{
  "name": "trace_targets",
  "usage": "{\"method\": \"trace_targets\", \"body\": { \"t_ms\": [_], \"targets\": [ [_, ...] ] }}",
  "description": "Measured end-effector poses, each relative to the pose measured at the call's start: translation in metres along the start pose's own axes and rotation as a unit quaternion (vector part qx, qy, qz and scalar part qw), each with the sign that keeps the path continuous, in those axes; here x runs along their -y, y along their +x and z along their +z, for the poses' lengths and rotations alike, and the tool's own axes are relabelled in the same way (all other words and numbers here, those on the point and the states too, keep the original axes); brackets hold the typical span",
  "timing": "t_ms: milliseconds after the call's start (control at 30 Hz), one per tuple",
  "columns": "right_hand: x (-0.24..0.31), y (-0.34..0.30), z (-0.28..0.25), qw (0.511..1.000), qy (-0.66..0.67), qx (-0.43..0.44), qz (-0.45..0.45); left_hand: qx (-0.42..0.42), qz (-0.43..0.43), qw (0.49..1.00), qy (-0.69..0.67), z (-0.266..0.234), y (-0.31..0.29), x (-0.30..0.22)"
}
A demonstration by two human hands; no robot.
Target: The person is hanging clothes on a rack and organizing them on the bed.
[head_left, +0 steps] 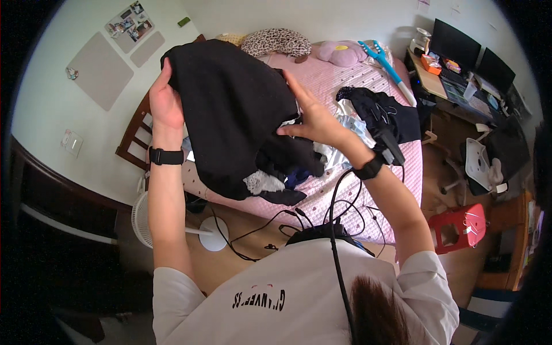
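A large black cloth garment [230, 109] is raised in front of me over the bed; its exact kind does not show. My left hand [167, 103] holds its upper left edge, the thumb up on the near side and the other fingers hidden behind the cloth. At the right edge, my right hand [313, 115] grips the fabric with thumb and forefinger wide apart, part of the fingers out of sight. Below the garment lie white lace cloth [264, 182] and dark blue cloth [297, 177]. To the right, a pile of black clothes [391, 115] rests beside light blue and white clothes [351, 129].
The bed has a pink quilted cover [376, 198], a leopard-print pillow [276, 42] and a purple flower cushion [341, 53]. Black cables [339, 210] hang near my waist. A white fan [214, 234] stands at left, a red stool [460, 228] at right, a desk [425, 75] beyond.
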State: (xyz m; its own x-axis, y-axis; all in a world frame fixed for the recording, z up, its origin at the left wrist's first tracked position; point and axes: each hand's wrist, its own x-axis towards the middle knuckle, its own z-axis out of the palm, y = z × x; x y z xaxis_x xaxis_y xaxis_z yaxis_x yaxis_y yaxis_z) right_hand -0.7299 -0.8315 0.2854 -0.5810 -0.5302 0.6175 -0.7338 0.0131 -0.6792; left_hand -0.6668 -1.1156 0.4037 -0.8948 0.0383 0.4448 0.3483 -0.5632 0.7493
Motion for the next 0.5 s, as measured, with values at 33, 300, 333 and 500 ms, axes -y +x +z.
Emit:
{"method": "trace_targets", "body": {
  "t_ms": [33,300,333,500],
  "targets": [
    [0.004,0.005,0.005,0.998,-0.050,0.004,-0.022,-0.008,-0.010,1.000,0.016,-0.002,0.000,-0.001],
    [0.037,0.079,-0.004,0.962,-0.234,-0.140,0.006,-0.187,-0.205,0.762,0.585,-0.055,0.001,0.049],
    [0.041,0.086,-0.003,0.957,-0.264,-0.118,0.037,-0.213,-0.159,0.720,0.640,-0.050,-0.005,0.071],
    [0.055,0.104,0.009,0.924,-0.373,-0.086,0.004,-0.150,0.115,0.817,0.545,0.016,-0.039,0.156]
  ]
}}
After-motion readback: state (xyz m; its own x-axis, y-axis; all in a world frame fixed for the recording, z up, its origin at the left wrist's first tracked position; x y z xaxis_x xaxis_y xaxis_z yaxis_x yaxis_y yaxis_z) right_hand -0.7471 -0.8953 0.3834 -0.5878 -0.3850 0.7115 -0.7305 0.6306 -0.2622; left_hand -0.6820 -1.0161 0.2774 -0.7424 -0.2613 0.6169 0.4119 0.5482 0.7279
